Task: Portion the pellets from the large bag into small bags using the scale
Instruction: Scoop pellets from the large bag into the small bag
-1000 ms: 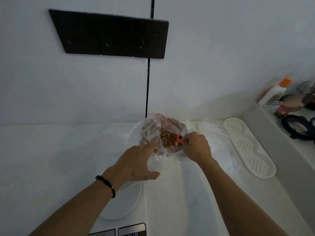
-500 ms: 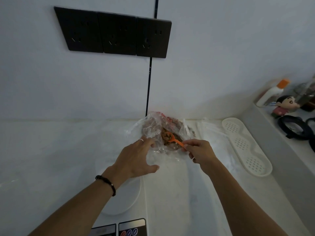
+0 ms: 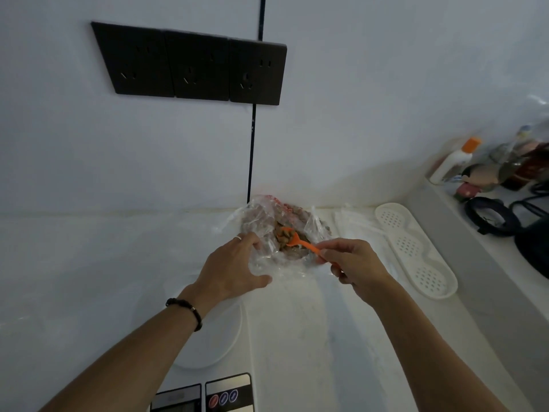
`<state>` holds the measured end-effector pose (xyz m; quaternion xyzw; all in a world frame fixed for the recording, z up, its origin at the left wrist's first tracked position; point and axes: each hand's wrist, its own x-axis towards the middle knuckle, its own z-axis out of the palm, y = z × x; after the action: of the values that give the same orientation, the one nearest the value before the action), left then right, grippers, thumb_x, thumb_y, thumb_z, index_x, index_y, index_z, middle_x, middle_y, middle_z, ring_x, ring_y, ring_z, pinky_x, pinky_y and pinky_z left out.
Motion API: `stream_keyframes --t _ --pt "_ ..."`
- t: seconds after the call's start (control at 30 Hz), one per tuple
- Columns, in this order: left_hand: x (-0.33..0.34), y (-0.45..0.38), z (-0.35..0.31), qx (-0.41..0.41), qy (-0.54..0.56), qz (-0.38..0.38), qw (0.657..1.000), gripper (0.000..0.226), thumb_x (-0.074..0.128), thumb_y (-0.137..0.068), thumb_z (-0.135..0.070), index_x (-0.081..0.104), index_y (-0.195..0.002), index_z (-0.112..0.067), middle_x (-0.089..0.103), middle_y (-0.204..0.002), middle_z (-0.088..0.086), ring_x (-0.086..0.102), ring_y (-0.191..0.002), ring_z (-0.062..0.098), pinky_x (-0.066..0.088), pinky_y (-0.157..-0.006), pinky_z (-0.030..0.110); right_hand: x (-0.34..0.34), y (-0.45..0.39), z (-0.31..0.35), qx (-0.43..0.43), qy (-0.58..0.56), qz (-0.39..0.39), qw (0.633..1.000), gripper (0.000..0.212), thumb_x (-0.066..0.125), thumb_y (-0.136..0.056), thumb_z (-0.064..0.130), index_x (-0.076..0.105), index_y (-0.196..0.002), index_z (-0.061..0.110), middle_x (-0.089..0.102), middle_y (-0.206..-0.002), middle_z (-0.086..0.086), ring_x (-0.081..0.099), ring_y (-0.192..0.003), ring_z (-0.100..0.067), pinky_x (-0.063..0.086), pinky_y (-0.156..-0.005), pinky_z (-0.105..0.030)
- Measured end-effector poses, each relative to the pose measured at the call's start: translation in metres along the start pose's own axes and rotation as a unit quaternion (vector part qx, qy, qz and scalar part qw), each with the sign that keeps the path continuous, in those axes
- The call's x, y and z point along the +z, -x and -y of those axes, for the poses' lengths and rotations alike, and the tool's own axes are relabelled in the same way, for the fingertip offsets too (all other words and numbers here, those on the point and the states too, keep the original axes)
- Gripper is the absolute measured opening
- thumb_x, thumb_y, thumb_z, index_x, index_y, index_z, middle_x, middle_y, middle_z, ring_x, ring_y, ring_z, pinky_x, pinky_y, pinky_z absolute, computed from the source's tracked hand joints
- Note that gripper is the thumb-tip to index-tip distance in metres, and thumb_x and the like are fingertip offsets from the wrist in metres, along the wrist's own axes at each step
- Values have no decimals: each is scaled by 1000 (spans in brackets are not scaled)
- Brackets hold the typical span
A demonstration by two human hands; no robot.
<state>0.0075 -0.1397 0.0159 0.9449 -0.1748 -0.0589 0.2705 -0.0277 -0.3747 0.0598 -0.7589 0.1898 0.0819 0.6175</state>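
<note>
Nearby, perforated tray (image 3: 416,251) beside large bag (image 3: 261,221).

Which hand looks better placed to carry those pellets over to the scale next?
The right hand, probably: it already pinches the orange scoop, loaded with pellets. The left hand is busy holding the large bag open.

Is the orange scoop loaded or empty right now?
Loaded: the orange scoop carries brown pellets in its bowl, above the open large bag, pinched by the right hand.
</note>
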Motion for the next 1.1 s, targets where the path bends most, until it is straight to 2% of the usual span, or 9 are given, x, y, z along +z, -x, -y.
stream_keyframes --t 0.23,0.33,0.43,0.6,0.67,0.73,0.87,0.97,1.1 --pt "-2 2 3 2 17 -5 1000 60 79 -66 -54 42 -107 -31 51 -103 -12 53 -86 12 40 -70 23 19 14 20 -61 196 60 977 20 60 -87 3 77 -88 15 72 -73 -3 44 -48 -7 35 -43 -16" --pt "-3 3 3 6 25 -10 1000 58 79 -66 -54 40 -104 -32 52 -100 -13 53 -82 9 39 -67 19 35 17 25 -155 376 51 912 22 57 -89 11 75 -91 23 71 -80 8 54 -56 -3 41 -49 -11" --pt "-4 3 4 9 27 -10 1000 58 79 -67 -53 39 -102 -32 52 -97 -13 54 -75 6 41 -66 18 43 21 25 -260 497 34 827 26 52 -93 16 74 -100 27 72 -92 9 63 -73 -8 55 -68 -26" --pt "-2 1 4 14 31 -15 999 58 79 -67 -54 39 -103 -31 53 -102 -11 57 -83 11 46 -71 22 35 27 29 -348 551 29 758 25 51 -97 23 72 -108 30 70 -99 12 64 -84 -12 52 -68 -27" --pt "-2 1 5 13 45 -15 999 59 79 -66 -54 39 -104 -32 53 -105 -11 58 -85 11 50 -72 25 30 27 30 -328 529 14 783 25 53 -94 18 74 -103 26 70 -91 10 63 -76 -12 52 -65 -29" --pt "-1 0 6 7 50 -18 999 58 79 -66 -53 41 -104 -32 54 -109 -10 58 -93 13 52 -77 31 23 25 29 -285 452 -4 845 24 57 -88 13 77 -96 24 71 -79 6 61 -64 -11 52 -60 -27" --pt "0 -1 8 3 31 -9 999 59 78 -67 -53 41 -106 -30 52 -107 -11 55 -94 14 45 -75 27 11 12 27 -179 318 -83 927 20 61 -85 9 77 -85 21 64 -61 2 45 -46 -8 35 -42 -13" --pt "1 -3 9 3 20 8 1000 59 76 -67 -55 40 -106 -30 50 -104 -11 53 -87 14 42 -71 25 12 -8 18 -105 303 -93 943 22 56 -85 7 74 -75 15 65 -63 -1 48 -47 -10 35 -40 -13" --pt "3 -9 12 2 3 19 1000 60 74 -66 -59 40 -108 -32 49 -106 -12 54 -88 13 46 -72 27 23 -41 4 -53 368 -77 925 31 46 -80 2 63 -57 13 59 -59 -2 53 -49 -15 42 -45 -23"
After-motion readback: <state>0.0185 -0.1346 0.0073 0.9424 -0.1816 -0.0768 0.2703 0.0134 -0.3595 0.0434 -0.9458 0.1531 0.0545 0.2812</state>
